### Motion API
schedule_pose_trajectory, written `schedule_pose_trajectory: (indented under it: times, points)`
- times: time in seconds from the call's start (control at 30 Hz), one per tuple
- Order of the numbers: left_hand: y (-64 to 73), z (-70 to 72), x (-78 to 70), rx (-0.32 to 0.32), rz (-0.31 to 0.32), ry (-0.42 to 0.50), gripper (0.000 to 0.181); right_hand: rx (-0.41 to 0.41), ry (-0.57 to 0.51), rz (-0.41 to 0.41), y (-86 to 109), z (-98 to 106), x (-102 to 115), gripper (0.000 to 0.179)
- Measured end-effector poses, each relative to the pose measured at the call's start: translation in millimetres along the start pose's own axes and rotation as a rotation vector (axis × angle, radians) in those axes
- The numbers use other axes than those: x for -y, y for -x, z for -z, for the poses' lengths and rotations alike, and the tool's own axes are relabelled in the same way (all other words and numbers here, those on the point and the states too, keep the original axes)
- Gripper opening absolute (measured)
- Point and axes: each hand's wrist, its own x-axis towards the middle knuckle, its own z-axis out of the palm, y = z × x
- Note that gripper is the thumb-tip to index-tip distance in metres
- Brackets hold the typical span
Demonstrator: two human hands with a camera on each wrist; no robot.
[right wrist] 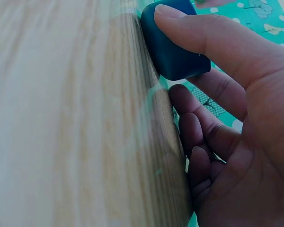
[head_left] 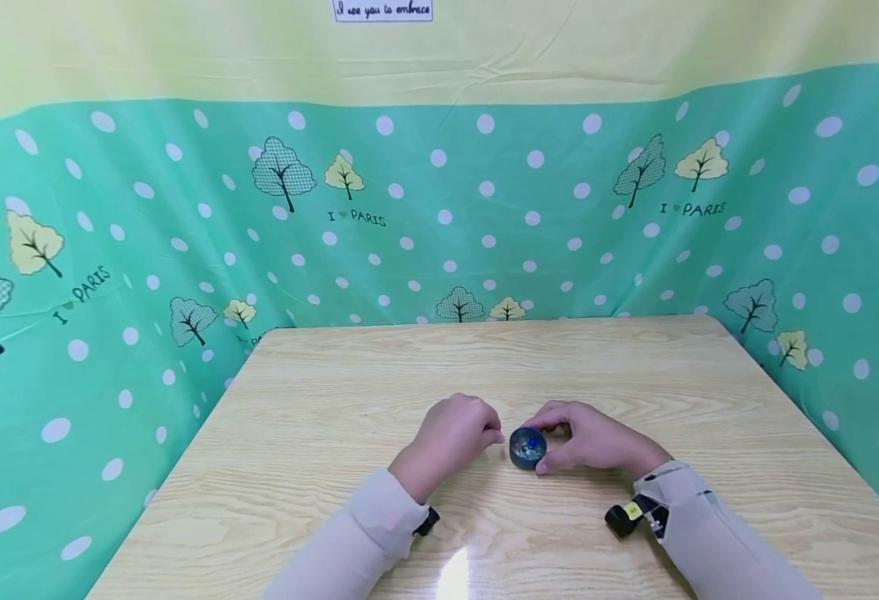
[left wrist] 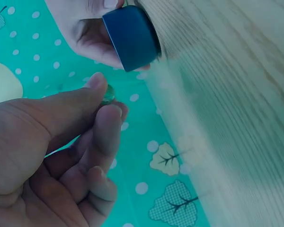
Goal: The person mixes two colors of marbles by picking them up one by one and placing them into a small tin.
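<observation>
A small dark blue cup (left wrist: 132, 40) stands on the table near its middle, and glassy, multicoloured bits show inside it in the head view. My right hand (head_left: 592, 437) holds this cup from the right, thumb on the near side and fingers round the far side. Just left of the cup is my left hand (head_left: 454, 429), knuckles up. Between its thumb and index finger it pinches a small clear greenish marble (left wrist: 109, 94), mostly covered by the fingertips. In the right wrist view, the thumb presses on the cup's wall (right wrist: 173, 49).
The light wood table (head_left: 319, 383) stretches out on all sides of the hands. A green polka-dot cloth (head_left: 424, 250) with printed trees hangs behind and beside it. Each wrist wears a black camera, the right one (head_left: 622, 520) close above the tabletop.
</observation>
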Motion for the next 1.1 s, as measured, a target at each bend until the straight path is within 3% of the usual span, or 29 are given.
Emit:
schedule_pose_trajectory:
  times: [0.13,0.4,0.63,1.1]
  points:
    - [-3.4,-1.8,-4.3,-0.025,-0.025,-0.015,0.008,0.002,-0.002,0.007,-0.8,-0.1,-0.1,0.053]
    - [-7.9,-5.9,-9.8,-0.015,-0.034,-0.005,0.010,0.008,-0.012,0.010,-1.4,-0.5,0.5,0.053]
    - [-11.4,-10.6,-15.1,-0.033,-0.045,-0.060,0.012,0.008,-0.014,0.037,-1.2,-0.5,-0.6,0.050]
    - [-11.1,-25.1,-18.8,-0.059,-0.057,-0.063,0.013,0.005,0.009,0.026,-0.4,0.8,-3.8,0.050]
